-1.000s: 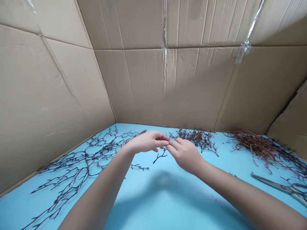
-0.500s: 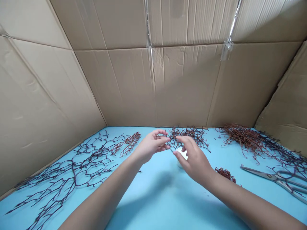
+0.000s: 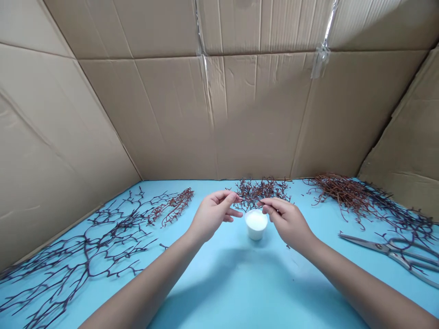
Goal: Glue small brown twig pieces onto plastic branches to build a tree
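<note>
Thumb and forefinger of my left hand are pinched on a thin dark twig, with its other fingers partly spread. My right hand is closed in a pinch, and a small dark tip shows at its fingertips. The two hands face each other, a short gap apart. Between and just below them stands a small white cup with white contents. Behind the fingertips lies a cluster of dark reddish twigs, which makes the held pieces hard to tell apart.
Large dark branches spread over the blue table at left, beside a small reddish bunch. At right lie a reddish-brown pile, more dark branches and metal scissors. Cardboard walls stand behind and at the sides.
The view has shifted slightly right. My right hand has moved right, away from my left, and its fingers have closed into a pinch. The white cup now shows in full.
</note>
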A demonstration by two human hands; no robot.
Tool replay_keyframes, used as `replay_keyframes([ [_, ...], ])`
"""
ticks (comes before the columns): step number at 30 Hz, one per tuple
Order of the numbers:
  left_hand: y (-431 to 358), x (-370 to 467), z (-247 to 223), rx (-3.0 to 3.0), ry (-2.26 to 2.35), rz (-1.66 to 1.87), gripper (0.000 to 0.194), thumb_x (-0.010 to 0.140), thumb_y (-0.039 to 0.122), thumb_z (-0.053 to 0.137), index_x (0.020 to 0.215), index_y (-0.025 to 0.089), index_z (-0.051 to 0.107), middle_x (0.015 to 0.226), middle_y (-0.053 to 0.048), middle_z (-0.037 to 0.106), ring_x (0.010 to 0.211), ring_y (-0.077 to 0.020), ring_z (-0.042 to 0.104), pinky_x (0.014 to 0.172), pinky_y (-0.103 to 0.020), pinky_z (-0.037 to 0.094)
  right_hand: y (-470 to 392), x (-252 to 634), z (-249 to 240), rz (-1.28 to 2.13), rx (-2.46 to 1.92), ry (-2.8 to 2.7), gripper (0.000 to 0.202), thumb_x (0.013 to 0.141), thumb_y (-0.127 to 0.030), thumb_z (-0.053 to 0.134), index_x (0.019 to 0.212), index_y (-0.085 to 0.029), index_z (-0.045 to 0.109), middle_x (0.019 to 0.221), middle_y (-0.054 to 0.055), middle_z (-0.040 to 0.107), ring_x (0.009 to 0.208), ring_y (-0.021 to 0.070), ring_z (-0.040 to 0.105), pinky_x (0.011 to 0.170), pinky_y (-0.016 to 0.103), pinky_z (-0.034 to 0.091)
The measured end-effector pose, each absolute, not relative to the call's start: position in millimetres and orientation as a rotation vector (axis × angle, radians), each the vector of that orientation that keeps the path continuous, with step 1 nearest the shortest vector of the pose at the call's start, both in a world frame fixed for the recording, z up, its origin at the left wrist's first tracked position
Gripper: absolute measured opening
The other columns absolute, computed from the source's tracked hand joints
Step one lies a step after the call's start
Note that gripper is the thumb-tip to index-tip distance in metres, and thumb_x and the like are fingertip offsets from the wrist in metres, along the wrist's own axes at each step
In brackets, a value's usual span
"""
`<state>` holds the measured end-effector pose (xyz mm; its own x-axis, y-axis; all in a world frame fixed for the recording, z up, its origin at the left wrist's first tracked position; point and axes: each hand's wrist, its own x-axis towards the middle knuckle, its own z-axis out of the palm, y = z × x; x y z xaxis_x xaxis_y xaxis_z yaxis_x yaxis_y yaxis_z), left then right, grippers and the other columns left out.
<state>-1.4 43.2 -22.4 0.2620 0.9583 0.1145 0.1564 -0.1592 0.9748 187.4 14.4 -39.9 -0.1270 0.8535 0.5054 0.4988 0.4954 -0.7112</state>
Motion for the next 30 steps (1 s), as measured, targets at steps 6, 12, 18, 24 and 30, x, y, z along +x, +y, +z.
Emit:
replay_keyframes([
  [6,46,0,-34,1.891,1.227,0.954,0.026,0.078,0.041,0.049,0.07,0.019,0.058,0.057,0.001,0.055,0.057,-0.0147,0.054,0.054,-0.024,0.038,25,200,-41,0.416,-1.276,-1.774,0.017,0.083,-0.023,0.043,0.094,-0.022,0.057,0.076,0.001,0.062,0.064,0.0148,0.055,0.056,0.025,0.042],
  [12,47,2,-43,2.127,1.27,0.727,0.024,0.079,0.033,0.045,0.06,0.02,0.053,0.054,0.003,0.052,0.057,-0.0154,0.051,0.054,-0.024,0.033,30,207,-47,-0.119,-1.255,-2.08,0.015,0.085,-0.016,0.045,0.083,-0.02,0.06,0.084,0.002,0.063,0.077,0.0157,0.053,0.066,0.026,0.04],
  [18,47,-1,-46,2.158,1.307,0.496,0.028,0.082,0.031,0.031,0.071,0.02,0.054,0.054,0.001,0.058,0.047,-0.0145,0.052,0.044,-0.022,0.031,34,211,-54,-0.37,-1.24,-2.18,0.016,0.084,-0.015,0.047,0.082,-0.019,0.062,0.083,0.005,0.064,0.076,0.0178,0.049,0.064,0.027,0.036],
  [24,44,6,-50,2.277,1.368,0.494,0.028,0.078,0.033,0.038,0.054,0.02,0.045,0.052,0.001,0.05,0.05,-0.0147,0.043,0.047,-0.025,0.024,26,203,-54,-0.497,-1.14,-2.281,0.02,0.084,-0.011,0.044,0.081,-0.02,0.062,0.08,0.003,0.063,0.071,0.0165,0.047,0.061,0.027,0.033],
  [30,44,7,-50,2.246,1.371,0.467,0.028,0.076,0.034,0.039,0.052,0.02,0.04,0.049,0.003,0.044,0.048,-0.0135,0.04,0.046,-0.024,0.021,24,198,-57,-0.375,-1.143,-2.268,0.02,0.085,-0.014,0.045,0.079,-0.018,0.063,0.079,0.006,0.063,0.072,0.0168,0.047,0.062,0.028,0.034],
])
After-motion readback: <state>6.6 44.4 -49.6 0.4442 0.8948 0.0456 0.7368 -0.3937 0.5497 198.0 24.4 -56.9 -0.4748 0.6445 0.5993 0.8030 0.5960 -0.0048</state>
